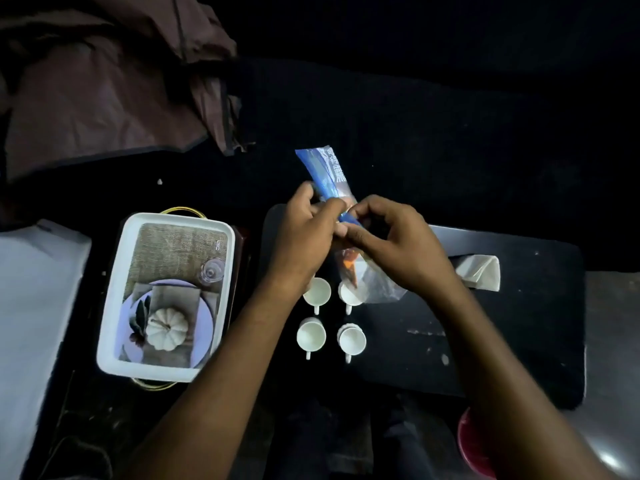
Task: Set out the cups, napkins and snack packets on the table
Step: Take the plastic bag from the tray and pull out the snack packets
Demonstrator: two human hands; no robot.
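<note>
A dark counter (485,341) in a dim room, partly set for snacks.

From left: a white tray (104,341), four white cups (311,336), both hands closed on a blue snack packet (325,171) above them — left hand (304,230), right hand (398,240) — then a folded napkin (479,271).

Four cups (330,318) crowd the table's (519,341) left, napkin (479,271) far right, bare stretch between
</note>
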